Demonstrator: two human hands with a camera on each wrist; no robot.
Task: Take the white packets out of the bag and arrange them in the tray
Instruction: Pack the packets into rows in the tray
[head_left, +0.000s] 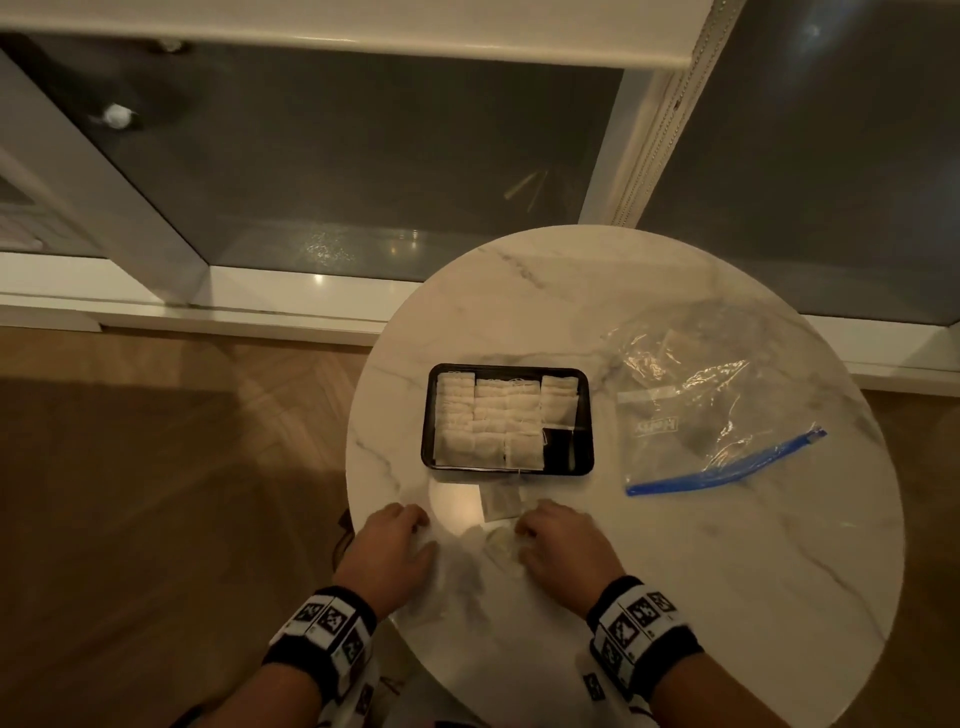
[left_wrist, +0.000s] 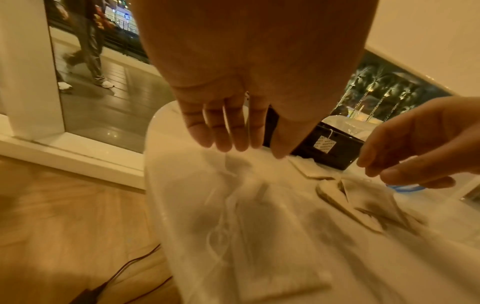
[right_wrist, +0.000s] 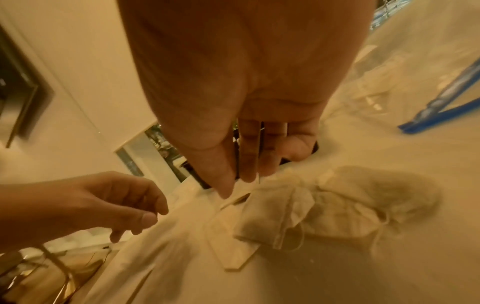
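Observation:
A black tray (head_left: 427, 415) in the middle of the round marble table (head_left: 675, 571) holds rows of white packets (head_left: 488, 421); its front right corner shows bare black. The clear bag (head_left: 691, 395) with a blue zip strip (head_left: 727, 467) lies flat to the tray's right. Two loose packets lie in front of the tray, a flat one (head_left: 501, 503) (right_wrist: 233, 242) and a crumpled one (head_left: 501, 545) (right_wrist: 337, 209). My right hand (head_left: 524, 525) (right_wrist: 241, 183) hovers with its fingertips just over them, gripping nothing visible. My left hand (head_left: 415, 519) (left_wrist: 228, 146) hangs relaxed and empty to their left.
The table's near and left edges lie close to both wrists, with wooden floor below. A cable (left_wrist: 124, 267) runs on the floor left of the table. Behind the table stand large windows with white frames (head_left: 618, 171).

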